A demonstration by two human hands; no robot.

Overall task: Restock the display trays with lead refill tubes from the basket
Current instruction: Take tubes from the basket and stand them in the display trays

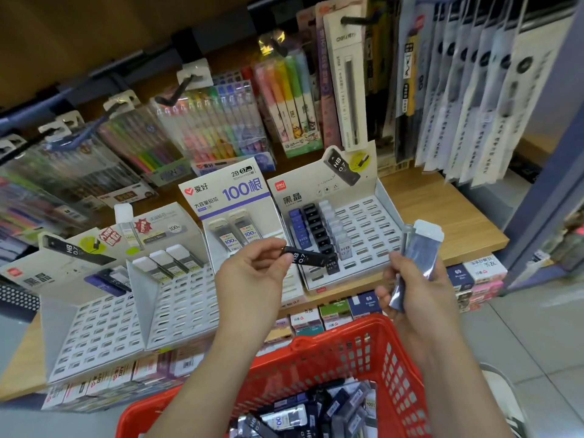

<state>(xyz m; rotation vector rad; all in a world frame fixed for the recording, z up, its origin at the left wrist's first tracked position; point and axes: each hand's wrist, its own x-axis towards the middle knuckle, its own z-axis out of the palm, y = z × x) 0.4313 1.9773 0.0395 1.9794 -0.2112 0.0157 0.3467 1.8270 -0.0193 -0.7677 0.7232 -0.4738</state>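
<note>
Above the red basket [341,336], at the front of the wooden shelf [448,210], our left hand [252,276] pinches one black HB 0.7 tube [308,259] by its end. The tube lies nearly level and points toward the right-hand display tray [369,229]. Our right hand [417,295] is wrapped round a small bundle of tubes [417,251], greyish with a pale cap on top, held upright near that tray's right wall. More refill tubes [284,418] lie loose in the basket below.

We judge the step in hand to be seating the black tube. The tray holds a blue column, a black column [316,226] and a clear one, so we would match colour and place it at the near end of the black column, just where it hovers. We should tip it upright, find the slot with the bottom end first, and press straight down so the neighbours are not knocked.

The right half of the tray is bare slots, so nothing crowds us there. Its raised side walls and printed back card block a sideways approach, so coming in from above and in front looks freest. The hanging pen packs [221,128] sit well back. The basket rim is close under both wrists, so we should lift clear of it.
</note>
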